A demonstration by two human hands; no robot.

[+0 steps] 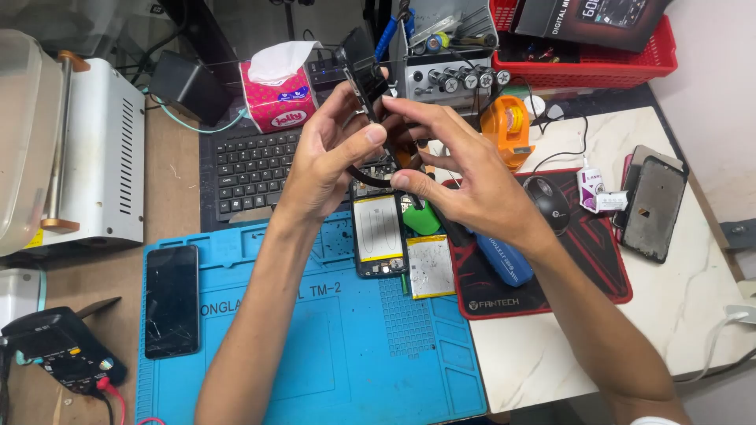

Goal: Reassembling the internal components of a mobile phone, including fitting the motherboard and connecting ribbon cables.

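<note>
Phone screen panel (364,69), a thin dark slab, is held up in the air above the far edge of the blue work mat (315,346), tilted so its long axis runs from near the fingers up and away toward the back of the bench. The left hand (327,157) pinches its lower part, thumb and fingers pressed together on the panel's edges, so the panel rises straight out of that grip. The right hand (465,169) comes in from the right side with its fingertips touching the panel's lower end next to the left thumb; whether it truly pinches the panel or a dark cable curling beneath it, I cannot tell. The left hand is the one carrying the weight and sits nearer the panel's middle.

Nearest the camera, a black phone with a cracked glass (171,301) lies flat on the mat's left side, and a meter with red leads (63,354) sits just off the mat. Farther on, under the hands, an opened phone body (379,236) lies beside a loose silver battery (430,266). Beyond are a black keyboard (252,165), a pink tissue box (277,98), an orange tape dispenser (506,126) and a red basket (630,59).
</note>
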